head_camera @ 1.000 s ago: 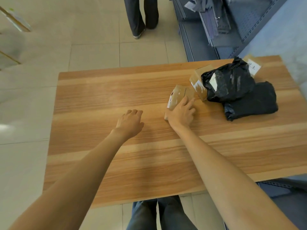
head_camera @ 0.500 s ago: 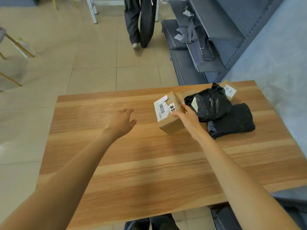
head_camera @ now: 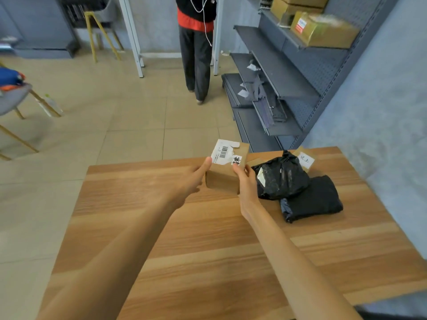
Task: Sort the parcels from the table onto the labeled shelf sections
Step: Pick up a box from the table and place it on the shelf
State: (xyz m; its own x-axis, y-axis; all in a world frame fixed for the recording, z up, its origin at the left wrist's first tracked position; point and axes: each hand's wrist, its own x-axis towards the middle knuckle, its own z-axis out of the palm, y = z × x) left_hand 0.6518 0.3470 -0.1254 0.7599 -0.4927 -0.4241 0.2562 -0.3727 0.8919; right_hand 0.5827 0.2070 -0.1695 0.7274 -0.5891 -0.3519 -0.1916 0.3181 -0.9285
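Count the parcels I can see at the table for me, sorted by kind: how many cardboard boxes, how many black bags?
Cardboard boxes: 2, the small box held between the left hand and right hand, and a box with a handwritten label partly hidden behind the bags.
Black plastic bags: 2, the shiny bag and the matte bag.
Total: 4

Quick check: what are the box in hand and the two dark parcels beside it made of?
The small box, held between left hand and right hand, looks like matte brown cardboard with a torn white paper barcode label. The two black bags look like thin plastic film: wrinkled, the upper one glossy.
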